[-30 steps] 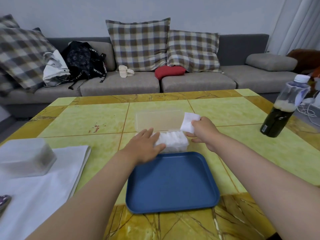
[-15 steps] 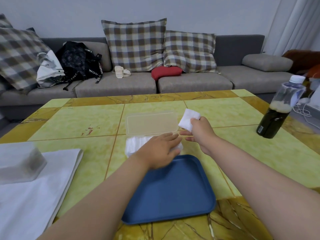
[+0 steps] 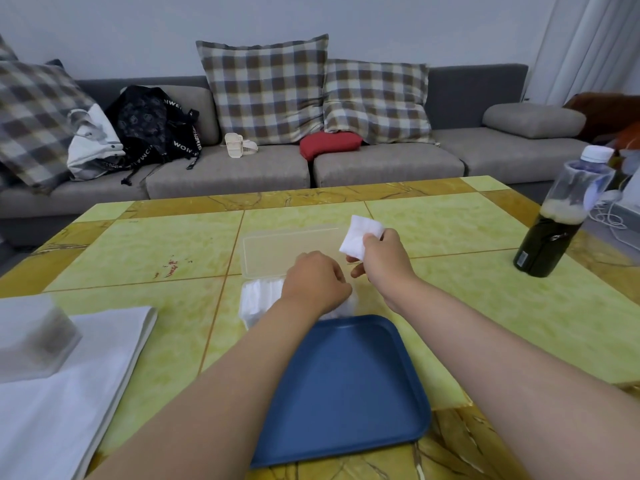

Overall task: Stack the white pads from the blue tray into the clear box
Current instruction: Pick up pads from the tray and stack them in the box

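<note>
I pinch one white pad (image 3: pixel 360 237) between the thumb and fingers of my right hand (image 3: pixel 381 259), raised just past the right end of the clear box (image 3: pixel 247 308), by its open lid (image 3: pixel 277 251). A stack of pads (image 3: pixel 261 296) sits inside the box. My left hand (image 3: pixel 317 282) rests on the stack with its fingers curled; I cannot tell if it grips any. The blue tray (image 3: pixel 346 393) lies just beside the box's near side on the table (image 3: pixel 485 306). A dark bottle (image 3: pixel 554 230) stands well to the box's right.

right hand (image 3: pixel 381 263) pinching pad (image 3: pixel 358 235), pads (image 3: pixel 261 296) in box (image 3: pixel 277 252)
</note>
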Demonstrator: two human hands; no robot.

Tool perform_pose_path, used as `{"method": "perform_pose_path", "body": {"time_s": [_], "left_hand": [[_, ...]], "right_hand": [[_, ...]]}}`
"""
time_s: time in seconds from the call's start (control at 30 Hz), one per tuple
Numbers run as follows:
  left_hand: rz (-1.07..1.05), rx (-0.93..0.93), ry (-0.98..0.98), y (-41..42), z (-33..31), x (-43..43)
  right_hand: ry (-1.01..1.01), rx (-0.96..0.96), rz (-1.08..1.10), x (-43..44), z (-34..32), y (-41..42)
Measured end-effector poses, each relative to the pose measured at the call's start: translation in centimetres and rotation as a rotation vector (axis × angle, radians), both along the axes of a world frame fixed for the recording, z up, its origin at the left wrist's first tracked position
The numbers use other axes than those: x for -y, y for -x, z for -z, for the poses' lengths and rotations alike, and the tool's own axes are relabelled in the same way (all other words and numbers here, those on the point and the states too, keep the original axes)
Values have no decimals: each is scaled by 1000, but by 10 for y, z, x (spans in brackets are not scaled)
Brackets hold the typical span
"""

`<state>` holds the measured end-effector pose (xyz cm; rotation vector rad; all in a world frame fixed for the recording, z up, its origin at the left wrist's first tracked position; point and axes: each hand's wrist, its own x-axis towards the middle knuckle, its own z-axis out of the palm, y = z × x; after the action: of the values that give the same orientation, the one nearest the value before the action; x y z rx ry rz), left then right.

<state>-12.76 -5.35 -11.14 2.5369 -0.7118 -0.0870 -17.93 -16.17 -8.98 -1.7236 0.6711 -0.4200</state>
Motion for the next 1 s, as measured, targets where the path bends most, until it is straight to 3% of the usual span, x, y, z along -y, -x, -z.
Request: {"method": "perform_pose_path", "body": {"time_s": [0.13,0.27,0.4,0.5,0.77,1.0], "left_hand": [[-17,-109,-33,-7,-3,2],[-34,-47,-102,-5,-5,0],[-44,124,-401,-7,-10,-8],[-90,133,-551,-18,-11,-19],[-89,16,-491,-28,-8,-40],[-56,18,-417,-27,-5,-48]], "right_hand": [[66,-98,-32,-3,3,-3],[210,-210,-81,-7,4,2],[423,-290,-158,-14,-1,3],[601,-324,-209,-19,-2,3],[707,-417,-284,-27,-13,-10],[949,-561,-248,-41,-22,-24]]}}
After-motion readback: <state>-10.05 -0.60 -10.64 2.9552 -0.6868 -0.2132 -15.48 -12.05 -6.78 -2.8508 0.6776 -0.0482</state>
